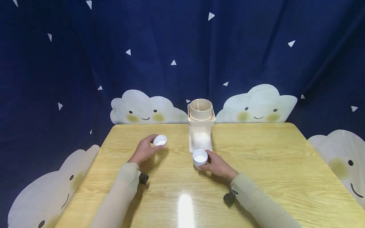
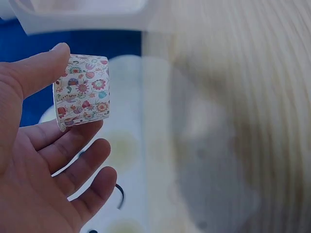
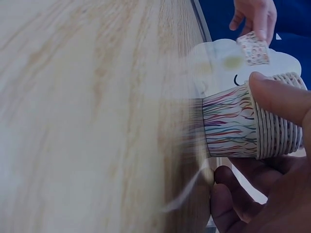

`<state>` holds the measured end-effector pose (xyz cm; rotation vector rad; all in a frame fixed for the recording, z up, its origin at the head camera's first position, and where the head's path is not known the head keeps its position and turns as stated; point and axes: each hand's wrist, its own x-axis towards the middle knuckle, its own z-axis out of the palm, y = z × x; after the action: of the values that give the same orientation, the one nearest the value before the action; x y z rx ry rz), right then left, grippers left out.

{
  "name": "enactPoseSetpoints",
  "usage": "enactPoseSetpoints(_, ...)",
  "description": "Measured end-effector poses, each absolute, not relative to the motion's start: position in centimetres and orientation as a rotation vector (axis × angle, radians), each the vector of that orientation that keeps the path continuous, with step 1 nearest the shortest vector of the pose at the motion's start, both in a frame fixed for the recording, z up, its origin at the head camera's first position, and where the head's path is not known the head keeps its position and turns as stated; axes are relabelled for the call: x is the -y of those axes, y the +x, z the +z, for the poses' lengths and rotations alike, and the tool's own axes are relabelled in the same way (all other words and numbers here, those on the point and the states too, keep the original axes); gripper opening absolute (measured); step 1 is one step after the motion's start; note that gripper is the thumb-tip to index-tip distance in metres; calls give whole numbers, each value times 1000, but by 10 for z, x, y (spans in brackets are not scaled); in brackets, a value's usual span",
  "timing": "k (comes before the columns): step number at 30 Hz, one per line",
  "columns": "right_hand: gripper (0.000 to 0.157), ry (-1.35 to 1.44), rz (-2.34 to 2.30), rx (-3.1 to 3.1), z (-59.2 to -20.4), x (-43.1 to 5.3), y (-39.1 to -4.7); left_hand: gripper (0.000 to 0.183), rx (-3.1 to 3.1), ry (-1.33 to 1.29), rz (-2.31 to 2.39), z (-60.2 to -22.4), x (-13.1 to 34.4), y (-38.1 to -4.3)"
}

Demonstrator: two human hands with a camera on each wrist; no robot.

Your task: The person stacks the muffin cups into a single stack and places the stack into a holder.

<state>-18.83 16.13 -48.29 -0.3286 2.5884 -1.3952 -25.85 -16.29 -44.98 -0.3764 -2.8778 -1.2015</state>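
Observation:
My left hand pinches a small paper cup between thumb and fingers, a floral print round its side. It is raised off the table, white inside, with its mouth tilted up in the head view. Toward the middle, my right hand grips a nested stack of paper cups. Coloured wavy lines mark the lowest cup, and several stacked rims show beneath my thumb. The stack's bottom is close to the tabletop, just in front of a cream dispenser-like stand with an open round tube on top.
The wooden table has its back edge against a dark blue curtain printed with clouds and triangles. The cream stand is near that back edge, at the middle. A bright light reflection lies on the table's front part.

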Motion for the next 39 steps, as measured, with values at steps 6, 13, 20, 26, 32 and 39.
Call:
enactPoseSetpoints(6,61,-336,-1415,-2582,-481,-161,-187,55,2852,-472,-1202,-431,145,-245)
enactPoseSetpoints(13,63,-345,-1417,-2581,-480,-161,-186,54,2808,-615,-1189,-418,124,-237)
enactPoseSetpoints(20,63,-338,-1392,-2599,-480,-161,-187,51,2810,-736,-1200,-419,105,-227)
enactPoseSetpoints(26,62,-353,-1397,-2587,-480,-161,-187,50,2778,-877,-1196,-414,89,-217)
enactPoseSetpoints(32,59,-395,-1401,-2575,-479,-161,-186,45,2731,-998,-1193,-406,77,-209)
enactPoseSetpoints(39,57,-404,-1398,-2586,-478,-162,-185,44,2749,-1088,-1123,-400,62,-205)
